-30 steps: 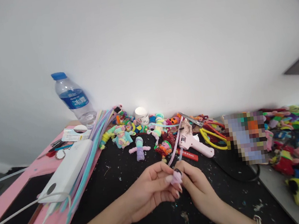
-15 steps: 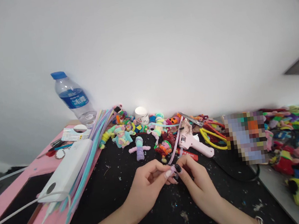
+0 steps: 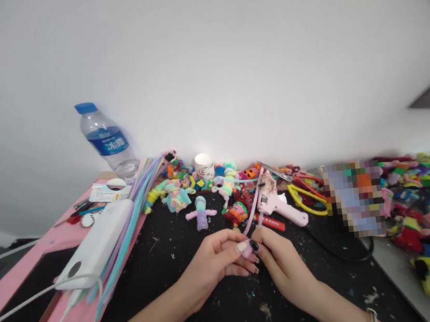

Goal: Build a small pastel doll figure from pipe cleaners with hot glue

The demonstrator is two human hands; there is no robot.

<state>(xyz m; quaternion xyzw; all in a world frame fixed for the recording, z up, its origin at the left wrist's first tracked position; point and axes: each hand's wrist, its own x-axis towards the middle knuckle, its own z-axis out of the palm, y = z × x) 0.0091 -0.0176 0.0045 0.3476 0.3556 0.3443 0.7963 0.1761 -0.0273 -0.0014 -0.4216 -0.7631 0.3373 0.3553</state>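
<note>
Between my fingertips is a small lilac coil of pipe cleaner, with a loose lilac strand running up from it toward the glue gun. My left hand pinches the coil from the left, thumb on top. Closed on its right side is my right hand, thumb and index finger at the coil and strand. Just beyond them lies a small pipe-cleaner doll with a purple body, pink arms and a pale blue top. The pink glue gun rests on its side past my right hand.
Yellow-handled scissors and a red tube lie by the glue gun. Pipe cleaners run beside a white power strip at left. A water bottle, paper cup and several fuzzy figures line the wall.
Both hands stay together at about the same spot. The lilac coil has turned slightly, and the fingers of my left hand have spread a little beneath it.
</note>
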